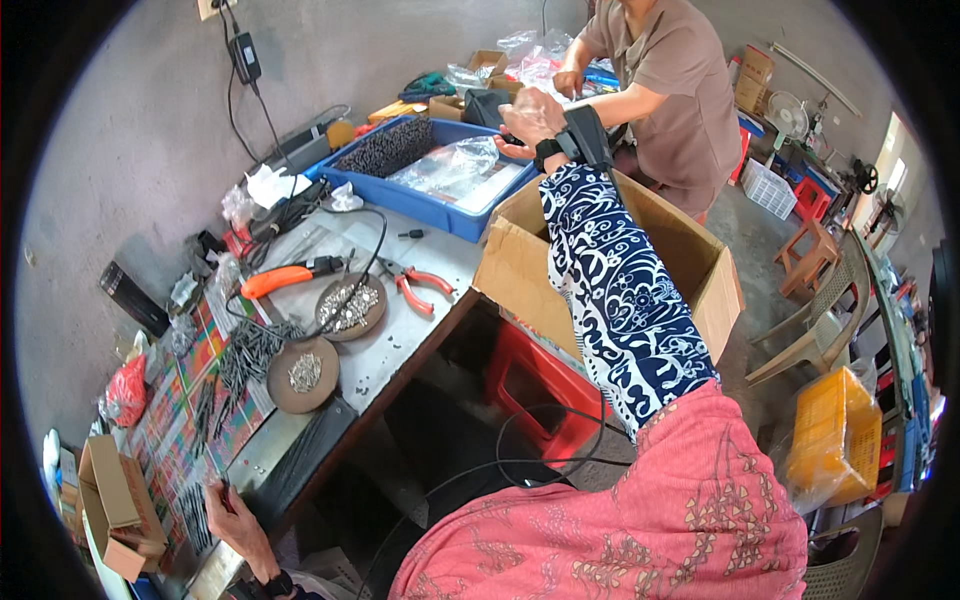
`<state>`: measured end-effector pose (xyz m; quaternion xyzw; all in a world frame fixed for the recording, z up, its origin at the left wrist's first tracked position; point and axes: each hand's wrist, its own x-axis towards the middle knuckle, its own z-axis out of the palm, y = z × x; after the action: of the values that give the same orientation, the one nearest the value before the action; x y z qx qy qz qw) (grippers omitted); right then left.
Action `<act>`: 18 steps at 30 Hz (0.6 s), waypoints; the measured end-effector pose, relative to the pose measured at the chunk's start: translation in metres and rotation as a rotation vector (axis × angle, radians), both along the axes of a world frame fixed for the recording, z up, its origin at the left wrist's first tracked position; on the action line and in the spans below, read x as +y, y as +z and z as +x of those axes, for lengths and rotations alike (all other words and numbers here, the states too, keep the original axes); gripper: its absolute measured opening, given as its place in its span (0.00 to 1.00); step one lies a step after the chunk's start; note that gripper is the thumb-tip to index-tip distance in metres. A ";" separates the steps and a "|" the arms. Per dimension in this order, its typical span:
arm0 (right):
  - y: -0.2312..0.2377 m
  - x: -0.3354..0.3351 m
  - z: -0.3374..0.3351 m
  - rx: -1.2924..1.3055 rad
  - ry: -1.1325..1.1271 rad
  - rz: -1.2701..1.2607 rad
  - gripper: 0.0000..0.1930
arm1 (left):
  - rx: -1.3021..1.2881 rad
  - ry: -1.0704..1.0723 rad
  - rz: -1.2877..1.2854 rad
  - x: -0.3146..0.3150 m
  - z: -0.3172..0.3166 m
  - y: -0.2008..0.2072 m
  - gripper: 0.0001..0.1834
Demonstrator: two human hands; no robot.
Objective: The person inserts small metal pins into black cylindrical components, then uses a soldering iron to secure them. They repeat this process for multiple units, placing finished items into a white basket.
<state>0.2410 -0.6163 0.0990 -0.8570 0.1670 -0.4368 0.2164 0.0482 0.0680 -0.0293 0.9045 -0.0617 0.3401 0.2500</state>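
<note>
My right hand [535,118], with a dark strap at its wrist, is stretched out over the far right end of a blue tray [455,218]. Its fingers look loosely bent and apart, with nothing visible in them. Below that arm stands an open cardboard box [520,270]. At the lower left, my left hand [240,528] lies at the table's near edge with bent fingers closed round a small dark thing I cannot make out. Beside it is a bundle of thin dark rods [194,515]. The tray carries a block of black bristly pieces [388,148] and clear plastic bags [455,165].
Two round dishes [350,308] of small metal parts, red-handled pliers [425,290], an orange corded tool [280,280] and a heap of dark pieces [250,355] lie on the table. A person [680,100] stands beyond the box. A red stool [535,390] and loose cable lie below.
</note>
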 end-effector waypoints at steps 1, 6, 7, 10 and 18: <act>-0.004 0.001 0.000 0.139 -0.049 -0.205 0.16 | 0.006 -0.005 -0.029 0.000 0.000 -0.001 0.05; -0.022 -0.018 0.010 0.431 -0.028 -0.727 0.17 | 0.008 0.018 -0.061 -0.001 -0.001 0.001 0.06; -0.021 -0.023 0.016 0.561 0.017 -0.636 0.17 | -0.003 0.008 -0.056 -0.001 0.000 0.001 0.06; -0.020 -0.026 0.025 0.642 0.035 -0.540 0.17 | 0.024 0.021 -0.086 -0.001 -0.002 0.001 0.06; 0.014 -0.025 -0.022 0.771 1.191 1.748 0.18 | -0.047 0.021 -0.108 -0.004 -0.003 -0.001 0.06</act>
<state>0.2191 -0.6411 0.1133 -0.4324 0.0358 0.2970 0.8506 0.0455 0.0638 -0.0304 0.8820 -0.0396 0.3666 0.2934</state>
